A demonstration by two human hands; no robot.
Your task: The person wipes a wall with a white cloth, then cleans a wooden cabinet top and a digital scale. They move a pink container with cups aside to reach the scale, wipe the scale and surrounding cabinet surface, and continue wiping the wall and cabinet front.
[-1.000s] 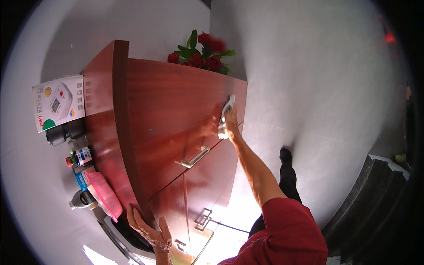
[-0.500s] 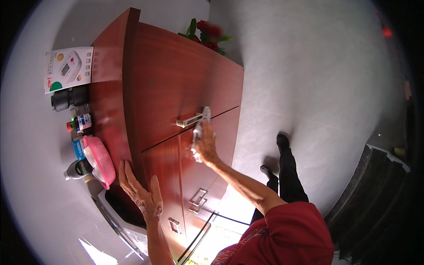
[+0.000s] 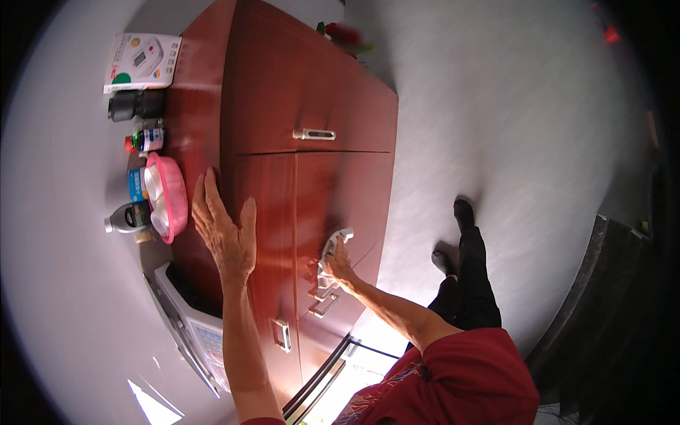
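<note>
A reddish-brown wooden cabinet point(image 3: 312, 78) stands before me, its drawer and doors facing right. My right hand point(image 3: 340, 268) is closed around a crumpled white cloth point(image 3: 329, 248) and presses it to a door front. Just below that hand sits a metal handle point(image 3: 326, 304). The drawer's metal handle point(image 3: 314, 134) is farther up, apart from both hands. My left hand point(image 3: 227, 241) rests at the cabinet's top edge with its fingers stretched out, holding nothing. Beside its fingertips is a pink plastic basket point(image 3: 178, 198) with white items inside.
Along the wall on the cabinet top are a white printed box point(image 3: 142, 62), a black cylindrical object point(image 3: 136, 105), small bottles point(image 3: 150, 139) and a grey bottle point(image 3: 127, 218). Red flowers point(image 3: 343, 32) stand beyond the cabinet. Another door handle point(image 3: 283, 335) juts out at the lower left.
My right hand and the cloth have moved from beside the drawer handle down to the door below. The left hand still lies at the top edge, and the view has shifted.
</note>
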